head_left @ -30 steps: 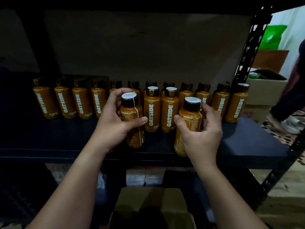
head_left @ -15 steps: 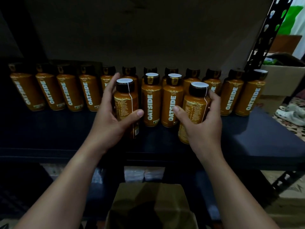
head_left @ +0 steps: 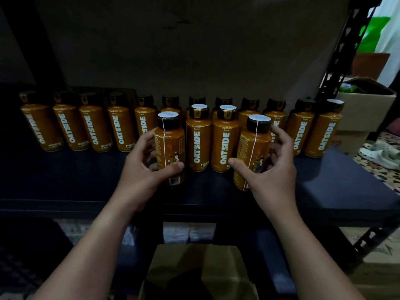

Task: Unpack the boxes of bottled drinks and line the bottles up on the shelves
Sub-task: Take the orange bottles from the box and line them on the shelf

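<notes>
Orange Oatside bottles with dark caps stand in a long back row (head_left: 93, 131) on the dark shelf (head_left: 337, 187). In front of that row, two more stand side by side with labels facing me (head_left: 213, 146). My left hand (head_left: 138, 172) grips a bottle (head_left: 170, 146) standing on the shelf just left of that pair. My right hand (head_left: 270, 169) grips another bottle (head_left: 254, 148) just right of the pair. Both gripped bottles show their back labels. Below the shelf sits an open cardboard box (head_left: 194, 271).
A black perforated shelf post (head_left: 344, 53) rises at the right. Beyond it are a cardboard box (head_left: 365, 109), something green (head_left: 374, 33) and white sandals (head_left: 381, 154) on a patterned floor. A cardboard sheet (head_left: 194, 46) backs the shelf. Wrapped packs (head_left: 188, 232) lie on the level below.
Both hands have carried their bottles forward and down onto the shelf, beside the front pair. My head has moved closer to the shelf.
</notes>
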The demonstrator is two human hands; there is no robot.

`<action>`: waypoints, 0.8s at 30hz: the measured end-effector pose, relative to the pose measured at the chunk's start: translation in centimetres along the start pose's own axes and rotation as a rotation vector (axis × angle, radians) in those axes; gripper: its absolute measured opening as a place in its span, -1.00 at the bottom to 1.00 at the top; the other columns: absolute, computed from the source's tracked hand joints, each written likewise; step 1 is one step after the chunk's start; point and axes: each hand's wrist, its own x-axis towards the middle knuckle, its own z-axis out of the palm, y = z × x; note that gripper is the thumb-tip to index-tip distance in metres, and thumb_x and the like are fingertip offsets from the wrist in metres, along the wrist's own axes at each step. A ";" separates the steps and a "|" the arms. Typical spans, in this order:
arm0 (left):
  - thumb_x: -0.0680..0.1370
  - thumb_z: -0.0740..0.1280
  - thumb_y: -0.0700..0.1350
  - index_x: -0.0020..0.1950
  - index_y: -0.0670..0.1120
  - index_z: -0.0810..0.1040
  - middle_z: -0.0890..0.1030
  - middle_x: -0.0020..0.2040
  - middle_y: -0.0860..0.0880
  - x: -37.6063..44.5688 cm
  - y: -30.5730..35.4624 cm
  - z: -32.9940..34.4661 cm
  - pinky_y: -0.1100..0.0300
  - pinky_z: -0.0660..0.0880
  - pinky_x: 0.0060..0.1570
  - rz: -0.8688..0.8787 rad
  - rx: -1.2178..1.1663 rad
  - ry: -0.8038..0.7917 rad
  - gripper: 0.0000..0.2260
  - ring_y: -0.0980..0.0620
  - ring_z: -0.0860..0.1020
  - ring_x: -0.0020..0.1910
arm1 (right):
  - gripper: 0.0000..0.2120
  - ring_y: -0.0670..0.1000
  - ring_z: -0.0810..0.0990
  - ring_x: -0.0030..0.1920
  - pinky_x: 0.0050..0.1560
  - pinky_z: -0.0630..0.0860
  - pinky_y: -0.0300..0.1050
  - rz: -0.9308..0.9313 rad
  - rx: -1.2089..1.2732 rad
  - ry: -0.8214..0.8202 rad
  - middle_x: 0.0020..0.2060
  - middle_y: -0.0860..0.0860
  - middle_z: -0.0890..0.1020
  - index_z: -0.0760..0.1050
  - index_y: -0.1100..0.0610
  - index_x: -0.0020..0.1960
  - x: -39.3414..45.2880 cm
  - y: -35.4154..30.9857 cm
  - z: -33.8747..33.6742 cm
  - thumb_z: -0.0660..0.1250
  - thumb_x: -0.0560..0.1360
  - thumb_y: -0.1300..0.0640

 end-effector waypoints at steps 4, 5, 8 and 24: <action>0.21 0.63 0.06 0.38 0.38 0.32 0.45 0.35 0.26 -0.6 0.5 0.8 0.24 0.49 0.17 0.049 0.076 0.100 -0.17 0.32 0.48 0.28 | -0.06 -0.46 0.40 0.24 0.10 0.39 -0.44 0.033 0.021 -0.107 0.30 -0.36 0.38 0.09 -0.37 0.43 0.1 0.0 -0.3 0.60 0.37 0.17; 0.20 0.63 0.07 0.36 0.38 0.32 0.45 0.33 0.28 -0.8 0.6 1.0 0.27 0.50 0.13 0.058 0.090 0.124 -0.18 0.34 0.48 0.24 | -0.07 -0.51 0.41 0.18 0.06 0.40 -0.44 0.050 0.030 -0.140 0.25 -0.40 0.38 0.08 -0.37 0.41 0.2 0.0 -0.5 0.56 0.39 0.25; 0.23 0.62 0.05 0.29 0.39 0.34 0.47 0.29 0.25 -0.9 0.4 1.1 0.24 0.56 0.10 0.059 0.086 0.131 -0.26 0.25 0.53 0.24 | -0.12 -0.53 0.45 0.08 0.05 0.41 -0.36 0.110 0.051 -0.162 0.17 -0.35 0.44 0.13 -0.34 0.38 0.5 0.1 -0.9 0.51 0.41 0.35; 0.27 0.57 0.02 0.31 0.40 0.35 0.48 0.34 0.20 -0.6 0.4 0.6 0.20 0.51 0.17 0.025 0.036 0.066 -0.29 0.21 0.53 0.27 | -0.17 -0.18 0.51 0.22 0.27 0.49 -0.03 0.178 0.026 -0.123 0.23 -0.22 0.49 0.26 -0.21 0.40 0.9 0.5 -0.8 0.59 0.34 0.28</action>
